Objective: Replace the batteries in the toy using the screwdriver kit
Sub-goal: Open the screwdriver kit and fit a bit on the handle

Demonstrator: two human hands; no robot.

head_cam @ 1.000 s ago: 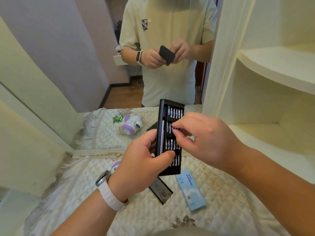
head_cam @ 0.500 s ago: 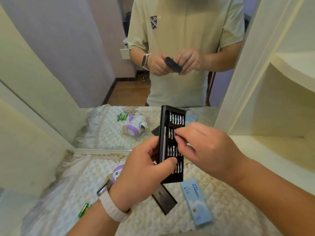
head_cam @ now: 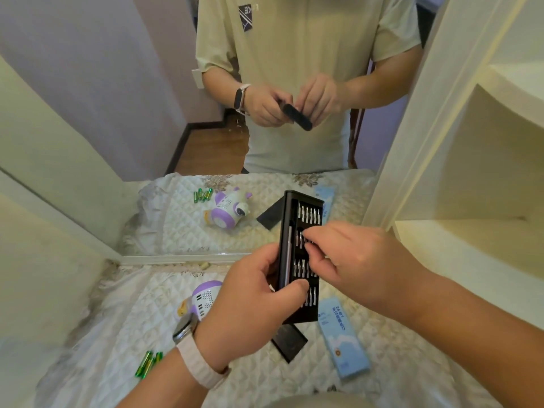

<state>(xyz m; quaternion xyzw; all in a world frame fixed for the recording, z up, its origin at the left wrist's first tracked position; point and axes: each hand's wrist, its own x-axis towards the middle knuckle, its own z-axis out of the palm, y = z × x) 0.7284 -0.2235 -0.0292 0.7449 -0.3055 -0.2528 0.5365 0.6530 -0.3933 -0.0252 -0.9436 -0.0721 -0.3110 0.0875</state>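
On the quilted worktop (head_cam: pixel 265 378) before a mirror, our left hand (head_cam: pixel 250 307) grasps the open screwdriver kit (head_cam: pixel 290 260); our right hand (head_cam: pixel 347 260) still pinches at a bit, none out yet. The toy (head_cam: pixel 203 295) now shows behind our wrist, unopened, batteries (head_cam: pixel 147 363) nearby

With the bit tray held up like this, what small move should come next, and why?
Probably lift one bit clear of its slot. The left hand holds the bit tray upright, and the right hand has fingertips pinched at the second row of bits, while the toy lies untouched on the quilted cloth.
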